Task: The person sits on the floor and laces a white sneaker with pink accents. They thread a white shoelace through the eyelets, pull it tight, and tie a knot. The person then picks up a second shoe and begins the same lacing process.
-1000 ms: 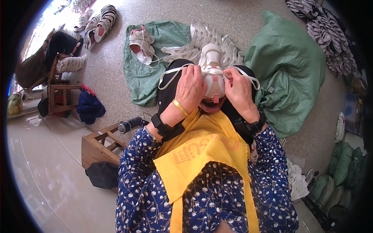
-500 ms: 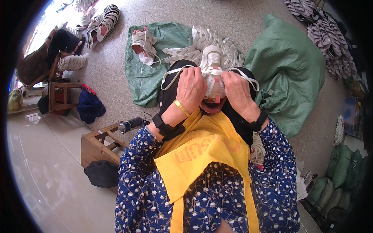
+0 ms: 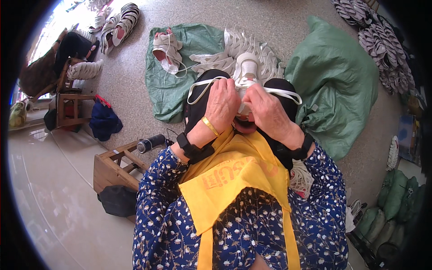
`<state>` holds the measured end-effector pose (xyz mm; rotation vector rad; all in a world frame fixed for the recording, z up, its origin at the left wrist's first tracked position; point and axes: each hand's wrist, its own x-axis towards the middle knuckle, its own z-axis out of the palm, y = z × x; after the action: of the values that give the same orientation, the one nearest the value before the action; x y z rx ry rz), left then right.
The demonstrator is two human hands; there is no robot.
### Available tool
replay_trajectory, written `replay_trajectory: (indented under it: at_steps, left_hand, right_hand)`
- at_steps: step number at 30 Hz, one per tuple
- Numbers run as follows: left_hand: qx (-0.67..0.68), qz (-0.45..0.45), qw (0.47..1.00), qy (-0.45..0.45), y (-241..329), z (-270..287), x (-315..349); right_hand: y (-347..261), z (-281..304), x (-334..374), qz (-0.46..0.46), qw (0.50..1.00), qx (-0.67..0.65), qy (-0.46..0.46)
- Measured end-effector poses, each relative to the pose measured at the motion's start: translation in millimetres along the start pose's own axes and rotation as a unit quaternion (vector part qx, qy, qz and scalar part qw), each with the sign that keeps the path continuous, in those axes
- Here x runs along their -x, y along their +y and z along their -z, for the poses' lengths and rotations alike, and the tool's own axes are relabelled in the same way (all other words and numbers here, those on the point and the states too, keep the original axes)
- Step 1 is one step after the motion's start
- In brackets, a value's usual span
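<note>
A whitish shoe upper (image 3: 248, 67) with a perforated toe and pink lining rests between my knees, its toe pointing away from me. White shoelace (image 3: 201, 86) loops out to the left past my left hand (image 3: 221, 104), whose fingers are closed on it beside the shoe's eyelets. My right hand (image 3: 266, 108) lies over the right side and tongue of the shoe, fingers bent and pinched on the lace; another loop extends right over my knee. The fingertips partly hide the eyelets and the lace crossing.
Ahead lie a laced shoe upper (image 3: 168, 50) and a row of whitish uppers (image 3: 243, 42) on a green sheet (image 3: 157, 96). A bulging green sack (image 3: 335, 85) sits to the right. A wooden stool (image 3: 114, 166) stands left. More stacked uppers (image 3: 384, 54) lie far right.
My right hand has shifted left and inward over the shoe's tongue, its fingers now nearer my left hand. My left hand stays almost in place.
</note>
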<state>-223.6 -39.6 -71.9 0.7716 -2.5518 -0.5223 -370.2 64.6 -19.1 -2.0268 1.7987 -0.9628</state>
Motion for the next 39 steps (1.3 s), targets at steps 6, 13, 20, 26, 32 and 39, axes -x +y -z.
replay_trajectory:
  at_steps: [6, 13, 20, 26, 32, 39]
  left_hand:
    - [-0.008, -0.003, 1.000, 0.003, 1, 2, -1]
    - [0.088, -0.003, 0.996, 0.004, 0, 6, -2]
    - [0.099, 0.008, 0.994, 0.039, -4, 1, -3]
    - [0.121, 0.019, 0.990, 0.066, -2, -2, -7]
    - [0.113, 0.011, 0.990, 0.078, -1, -2, -4]
    - [0.143, 0.020, 0.989, 0.038, 3, 11, -8]
  right_hand:
    - [13, -24, -7, -0.087, 0.993, -0.064, 0.050]
    - [20, -44, -13, -0.100, 0.993, 0.009, 0.062]
    - [22, -47, -20, -0.109, 0.992, 0.040, 0.056]
    - [15, -13, -16, -0.037, 0.994, 0.050, 0.093]
    - [-45, 75, 6, -0.233, 0.932, -0.257, 0.103]
    - [-41, 101, -41, -0.173, 0.921, -0.340, 0.079]
